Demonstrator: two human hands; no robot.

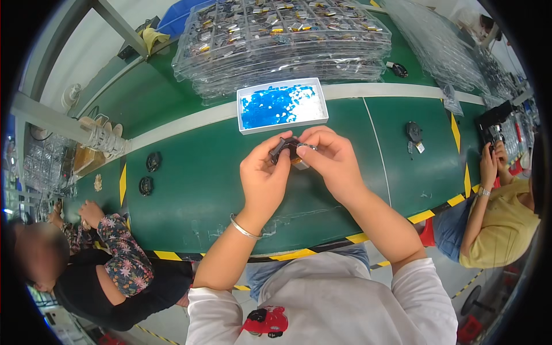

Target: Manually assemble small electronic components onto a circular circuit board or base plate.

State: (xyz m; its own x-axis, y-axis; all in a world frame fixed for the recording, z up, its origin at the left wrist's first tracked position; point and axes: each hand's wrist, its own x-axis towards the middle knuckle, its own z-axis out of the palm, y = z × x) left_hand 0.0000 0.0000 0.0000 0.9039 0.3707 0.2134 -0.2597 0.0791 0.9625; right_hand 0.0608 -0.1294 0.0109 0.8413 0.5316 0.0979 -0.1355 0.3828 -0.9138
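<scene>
Over the middle of the green bench, my left hand (pixel 266 168) grips a small black plastic housing (pixel 284 150) between thumb and fingers. Close against it, my right hand (pixel 332 152) pinches at the housing's right side, where a small pale or metallic part (pixel 301 165) shows underneath. My fingers cover much of it, so its inner details cannot be made out. Just beyond my hands stands a white open box (pixel 282 129) with many tiny blue and white pieces spread inside.
Stacked clear trays (pixel 282 57) of small parts rise behind the box. Black round units (pixel 153 161) lie at left; another black unit (pixel 413 131) with a dangling part lies at right. Co-workers sit on both sides, one in a floral sleeve (pixel 127 253), one in a yellow shirt (pixel 503 230).
</scene>
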